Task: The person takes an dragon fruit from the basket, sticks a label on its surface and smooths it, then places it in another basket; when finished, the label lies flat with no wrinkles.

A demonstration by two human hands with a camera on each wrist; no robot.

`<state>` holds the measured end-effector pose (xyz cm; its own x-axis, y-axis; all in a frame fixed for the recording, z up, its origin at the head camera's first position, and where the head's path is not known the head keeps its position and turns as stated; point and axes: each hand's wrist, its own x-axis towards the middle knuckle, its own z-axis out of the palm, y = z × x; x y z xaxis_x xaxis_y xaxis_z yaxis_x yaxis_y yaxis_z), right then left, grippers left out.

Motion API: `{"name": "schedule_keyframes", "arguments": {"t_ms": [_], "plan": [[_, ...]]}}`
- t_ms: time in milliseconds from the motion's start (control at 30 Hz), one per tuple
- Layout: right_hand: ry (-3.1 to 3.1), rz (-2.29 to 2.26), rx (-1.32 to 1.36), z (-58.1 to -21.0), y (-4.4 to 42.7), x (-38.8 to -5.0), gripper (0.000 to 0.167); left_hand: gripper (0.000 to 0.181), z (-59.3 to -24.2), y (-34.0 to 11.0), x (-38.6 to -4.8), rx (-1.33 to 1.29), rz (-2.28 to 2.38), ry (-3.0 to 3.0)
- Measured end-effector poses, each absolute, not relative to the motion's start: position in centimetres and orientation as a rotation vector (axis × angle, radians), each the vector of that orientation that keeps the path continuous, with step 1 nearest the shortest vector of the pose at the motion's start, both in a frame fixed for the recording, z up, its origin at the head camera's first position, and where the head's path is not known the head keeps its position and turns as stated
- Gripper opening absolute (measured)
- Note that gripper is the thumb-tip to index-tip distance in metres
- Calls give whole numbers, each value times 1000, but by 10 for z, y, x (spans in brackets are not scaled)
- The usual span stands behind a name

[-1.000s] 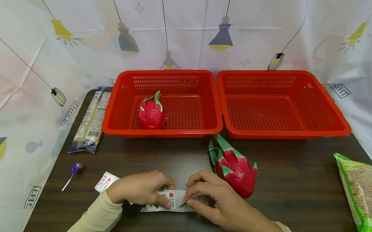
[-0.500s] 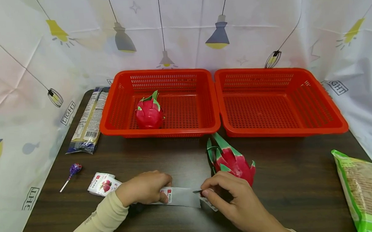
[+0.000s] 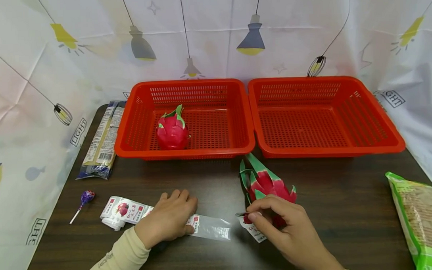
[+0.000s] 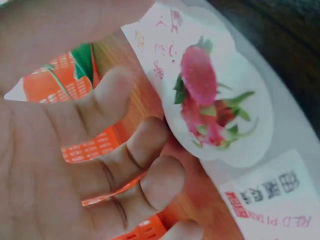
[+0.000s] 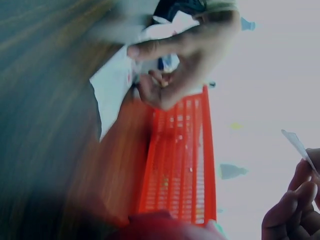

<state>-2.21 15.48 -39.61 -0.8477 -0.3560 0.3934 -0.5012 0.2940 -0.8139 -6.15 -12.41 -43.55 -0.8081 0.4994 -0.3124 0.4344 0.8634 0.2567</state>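
A strip of printed dragon fruit labels point(image 3: 133, 211) runs across the dark table under my left hand point(image 3: 170, 218). Its thumb rests on the strip's edge, while the other fingers are loosely bent and apart from the strip in the left wrist view. Bare backing point(image 3: 212, 229) sticks out to the right. Between thumb and index finger my right hand point(image 3: 294, 235) pinches a single peeled label point(image 3: 256, 231), also seen edge-on as a thin label point(image 5: 296, 145) in the right wrist view. Just behind that hand lies a dragon fruit point(image 3: 269, 185), its lower part hidden.
Two red baskets stand at the back; the left basket point(image 3: 188, 152) holds another dragon fruit point(image 3: 172, 132), the right basket point(image 3: 327, 151) has nothing visible inside. A lollipop point(image 3: 86, 197) and a long packet point(image 3: 103, 141) lie at left, a green bag point(image 3: 419, 219) at right.
The label has come off the strip's right end, leaving bare backing. My right hand has moved right and slightly back with it. The left hand's fingers have loosened.
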Motion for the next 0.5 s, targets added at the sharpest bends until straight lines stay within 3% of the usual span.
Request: {"name": "schedule_keyframes", "arguments": {"t_ms": [300, 500], "plan": [[-2481, 1554, 637, -394, 174, -23, 35, 29, -422, -116, -62, 785, 133, 2680], [-2520, 1572, 510, -399, 181, -19, 33, 17, -395, -94, -70, 985, 662, 2615]]}}
